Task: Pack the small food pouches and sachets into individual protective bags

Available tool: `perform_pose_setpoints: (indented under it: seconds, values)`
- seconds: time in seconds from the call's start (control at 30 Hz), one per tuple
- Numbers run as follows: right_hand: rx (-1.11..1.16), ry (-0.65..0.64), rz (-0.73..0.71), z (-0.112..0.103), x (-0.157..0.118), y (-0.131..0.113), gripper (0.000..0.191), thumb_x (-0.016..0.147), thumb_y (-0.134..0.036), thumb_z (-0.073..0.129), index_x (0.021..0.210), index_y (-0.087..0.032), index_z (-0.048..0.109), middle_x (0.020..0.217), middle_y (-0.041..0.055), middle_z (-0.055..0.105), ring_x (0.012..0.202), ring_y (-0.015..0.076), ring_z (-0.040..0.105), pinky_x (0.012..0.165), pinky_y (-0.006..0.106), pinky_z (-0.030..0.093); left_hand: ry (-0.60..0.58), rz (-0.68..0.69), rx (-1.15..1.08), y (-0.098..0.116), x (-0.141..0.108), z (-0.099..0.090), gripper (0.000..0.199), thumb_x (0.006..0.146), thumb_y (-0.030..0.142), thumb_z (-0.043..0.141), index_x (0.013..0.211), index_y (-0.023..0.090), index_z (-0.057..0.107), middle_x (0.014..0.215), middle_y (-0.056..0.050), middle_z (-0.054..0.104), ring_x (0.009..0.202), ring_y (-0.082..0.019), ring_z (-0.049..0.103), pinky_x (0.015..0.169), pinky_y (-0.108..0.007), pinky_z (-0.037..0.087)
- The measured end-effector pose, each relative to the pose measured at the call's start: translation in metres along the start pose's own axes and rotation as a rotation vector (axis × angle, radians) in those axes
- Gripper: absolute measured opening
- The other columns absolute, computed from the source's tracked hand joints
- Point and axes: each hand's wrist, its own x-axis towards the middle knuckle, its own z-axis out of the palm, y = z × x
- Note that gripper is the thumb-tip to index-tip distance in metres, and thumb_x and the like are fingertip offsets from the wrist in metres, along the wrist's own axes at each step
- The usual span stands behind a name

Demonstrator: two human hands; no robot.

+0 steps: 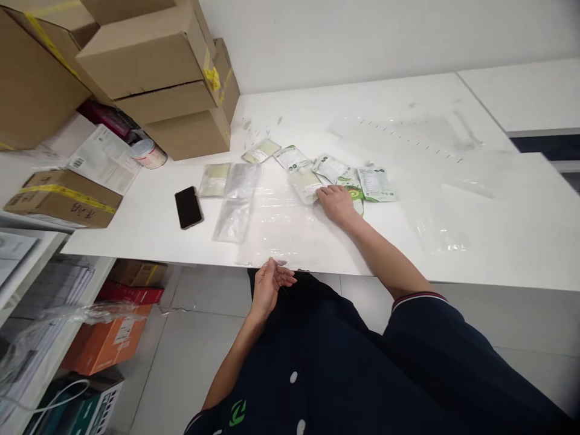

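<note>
A clear plastic air-column bag [283, 226] lies flat on the table in front of me, its near end at the table edge. My left hand [270, 284] is closed on that near end, thumb above and fingers curled. Over the bag's far right corner, my right hand [336, 204] has its fingers closed on the edge of a pale yellow-green packet [303, 183]; the fingertips are partly hidden. Beside that hand lie a green-and-white packet [356, 190] and several printed white pouches, among them one pouch [377, 183] to the right.
A folded clear plastic piece [235, 205], another pale packet [214, 180] and a black phone [188, 207] lie to the left. Cardboard boxes [149, 60] and a tin [148, 154] stand at the back left. More clear plastic [426, 142] spreads over the right side.
</note>
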Motion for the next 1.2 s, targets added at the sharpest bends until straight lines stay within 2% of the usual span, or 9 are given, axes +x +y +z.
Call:
perform_pose_setpoints:
  seconds: [0.13, 0.27, 0.37, 0.47, 0.57, 0.67, 0.77, 0.9, 1.2]
  values:
    - [-0.076, 0.193, 0.107, -0.044, -0.014, 0.022, 0.028, 0.094, -0.014, 0.041, 0.107, -0.019, 0.065, 0.124, 0.0127, 0.064, 0.112, 0.0289, 0.048, 0.086, 0.041, 0.036, -0.045, -0.105, 0.017, -0.004, 0.005, 0.005, 0.050, 0.084, 0.060, 0.061, 0.097, 0.011, 0.065, 0.072, -0.006, 0.072, 0.059, -0.016, 0.070, 0.052, -0.022, 0.050]
    - [-0.018, 0.279, 0.370, -0.104, -0.049, 0.040, 0.022, 0.095, -0.020, 0.042, 0.089, -0.018, 0.063, 0.086, 0.0107, 0.066, 0.088, 0.0242, 0.053, 0.067, 0.033, 0.037, -0.077, -0.231, 0.061, -0.014, 0.011, 0.025, 0.057, 0.081, 0.062, 0.062, 0.102, 0.010, 0.066, 0.069, -0.006, 0.071, 0.056, -0.016, 0.069, 0.048, -0.021, 0.048]
    - [0.280, 0.458, 0.438, -0.121, -0.076, 0.033, 0.026, 0.097, -0.033, 0.044, 0.083, -0.020, 0.060, 0.070, 0.0039, 0.058, 0.071, 0.0179, 0.054, 0.060, 0.029, 0.038, -0.129, -0.261, 0.129, -0.022, 0.011, 0.038, 0.061, 0.084, 0.066, 0.054, 0.104, 0.010, 0.067, 0.071, -0.008, 0.071, 0.057, -0.016, 0.069, 0.050, -0.022, 0.048]
    - [0.820, 0.419, 0.447, -0.105, -0.091, 0.005, 0.032, 0.095, -0.045, 0.051, 0.076, -0.021, 0.058, 0.057, -0.0015, 0.052, 0.053, 0.0118, 0.050, 0.049, 0.025, 0.038, -0.241, -0.198, 0.321, -0.029, 0.004, 0.034, 0.061, 0.089, 0.066, 0.046, 0.103, 0.012, 0.070, 0.076, -0.009, 0.073, 0.060, -0.017, 0.069, 0.053, -0.025, 0.050]
    - [1.264, 0.166, 0.441, -0.072, -0.092, -0.034, 0.036, 0.090, -0.050, 0.059, 0.070, -0.020, 0.056, 0.051, -0.0035, 0.051, 0.042, 0.0082, 0.046, 0.042, 0.022, 0.037, -0.233, 0.182, 0.736, -0.033, -0.008, 0.008, 0.042, 0.089, 0.056, 0.054, 0.093, 0.018, 0.073, 0.076, -0.007, 0.072, 0.063, -0.016, 0.067, 0.062, -0.028, 0.052]
    - [1.478, 0.010, 0.461, -0.040, -0.088, -0.065, 0.039, 0.087, -0.051, 0.062, 0.067, -0.019, 0.053, 0.051, -0.0042, 0.051, 0.041, 0.0068, 0.046, 0.040, 0.020, 0.037, -0.014, 0.718, 1.170, -0.030, -0.017, -0.032, 0.023, 0.088, 0.040, 0.063, 0.078, 0.021, 0.071, 0.067, -0.004, 0.067, 0.066, -0.016, 0.063, 0.066, -0.029, 0.049]
    - [1.528, -0.076, 0.488, -0.017, -0.086, -0.083, 0.039, 0.085, -0.053, 0.063, 0.068, -0.019, 0.054, 0.052, -0.0033, 0.053, 0.043, 0.0080, 0.049, 0.041, 0.020, 0.037, 0.225, 1.023, 1.421, -0.021, -0.017, -0.068, 0.013, 0.086, 0.031, 0.067, 0.082, 0.019, 0.069, 0.080, -0.008, 0.067, 0.077, -0.018, 0.062, 0.071, -0.030, 0.048]
    - [1.412, -0.208, 0.557, -0.008, -0.089, -0.093, 0.037, 0.085, -0.049, 0.060, 0.065, -0.021, 0.047, 0.050, -0.0034, 0.052, 0.042, 0.0104, 0.050, 0.041, 0.022, 0.037, 0.306, 1.133, 1.575, -0.010, -0.003, -0.087, 0.025, 0.086, 0.032, 0.068, 0.107, 0.019, 0.068, 0.107, -0.014, 0.065, 0.100, -0.025, 0.060, 0.085, -0.037, 0.047]
    - [0.899, -0.271, 0.499, -0.021, -0.099, -0.078, 0.023, 0.088, -0.039, 0.056, 0.099, -0.020, 0.049, 0.057, -0.0036, 0.062, 0.048, 0.0139, 0.058, 0.051, 0.025, 0.043, 0.005, 1.044, 1.499, -0.003, 0.025, -0.085, 0.018, 0.093, 0.026, 0.057, 0.106, 0.023, 0.069, 0.099, -0.008, 0.070, 0.097, -0.022, 0.060, 0.089, -0.038, 0.047]
